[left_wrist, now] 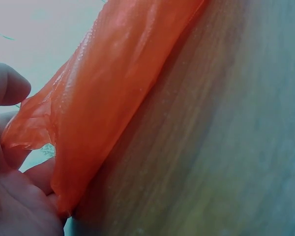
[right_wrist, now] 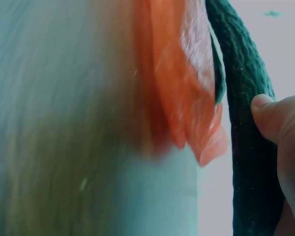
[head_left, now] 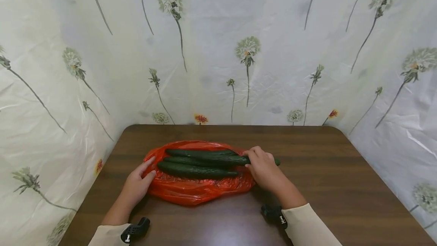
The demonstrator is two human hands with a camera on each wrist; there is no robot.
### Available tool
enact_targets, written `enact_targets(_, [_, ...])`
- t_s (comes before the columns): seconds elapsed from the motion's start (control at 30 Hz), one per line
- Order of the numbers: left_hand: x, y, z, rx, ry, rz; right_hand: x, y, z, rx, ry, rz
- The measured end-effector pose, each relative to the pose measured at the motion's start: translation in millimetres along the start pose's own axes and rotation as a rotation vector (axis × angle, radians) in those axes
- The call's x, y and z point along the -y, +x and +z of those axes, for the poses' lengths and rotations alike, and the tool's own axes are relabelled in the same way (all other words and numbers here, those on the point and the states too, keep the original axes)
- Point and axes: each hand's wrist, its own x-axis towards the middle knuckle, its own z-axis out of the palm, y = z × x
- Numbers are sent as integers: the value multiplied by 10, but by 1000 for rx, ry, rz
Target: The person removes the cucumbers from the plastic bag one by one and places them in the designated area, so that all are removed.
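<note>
Several long, dark green cucumbers lie side by side on a spread-out red plastic bag. At the right end of the pile, my right hand grips one cucumber, its tip poking out past the fingers in the head view. The right wrist view has the thumb pressed against that bumpy skin, with the bag's loose edge beside it. My left hand holds the left edge of the bag, thumb and fingers on either side of the film. The left wrist view shows red film across those fingers.
A dark brown wooden table carries the bag, which sits left of its middle. Behind and on both sides hangs a pale curtain printed with dandelions. Black wrist mounts are strapped at both cuffs.
</note>
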Motion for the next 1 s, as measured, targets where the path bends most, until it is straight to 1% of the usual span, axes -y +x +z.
enact_targets(0.23, [0,13,8,-5,-2,2,-138,-76,-7,-32,-13,23])
enact_targets(0.47, [-24,3,-12,-4,-10,-5,-276,-123,-32,-72,12,45])
enact_targets(0.63, [-38,0,-15,-2,-1,-1,-359,-166,-52,-56,14,80])
enact_targets(0.73, [-30,1,-10,1,1,-2,-395,-189,-71,-47,3,88])
enact_targets(1.0, [-9,6,3,1,-8,5,-513,-247,-105,-49,-16,118])
